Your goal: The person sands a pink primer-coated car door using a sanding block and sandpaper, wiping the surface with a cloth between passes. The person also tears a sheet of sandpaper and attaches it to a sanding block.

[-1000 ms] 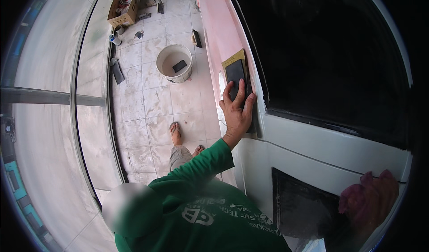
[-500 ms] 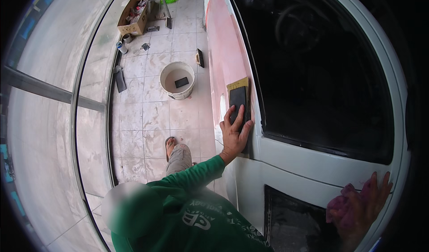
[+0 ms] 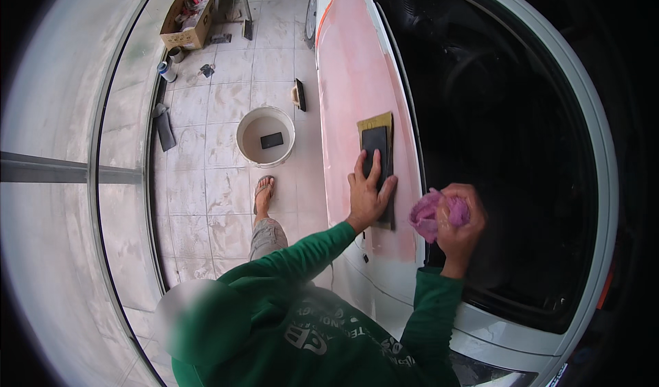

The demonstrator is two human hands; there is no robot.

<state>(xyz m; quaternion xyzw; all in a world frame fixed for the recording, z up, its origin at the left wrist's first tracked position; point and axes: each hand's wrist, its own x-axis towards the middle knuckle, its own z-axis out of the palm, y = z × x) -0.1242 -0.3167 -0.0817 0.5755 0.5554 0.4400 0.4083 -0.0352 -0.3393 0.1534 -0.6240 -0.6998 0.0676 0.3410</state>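
L fingers (image 3: 374, 169) grip oblong black block (image 3: 375, 138), gold-brown paper (image 3: 377, 121) beneath; prob. best kept flat vs pink panel (image 3: 344, 78). R fingers (image 3: 467, 193) clutch pink cloth (image 3: 427, 217).

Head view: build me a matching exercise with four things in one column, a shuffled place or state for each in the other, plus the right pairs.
Things
1. Pink cloth
2. Black sanding block
3. White bucket
4. Cardboard box

Places or states
A. On the tiled floor, a black pad inside
B. Beneath the left hand
C. Filled with assorted items
D. Gripped in the right hand

Pairs: 1-D, 2-B, 3-A, 4-C
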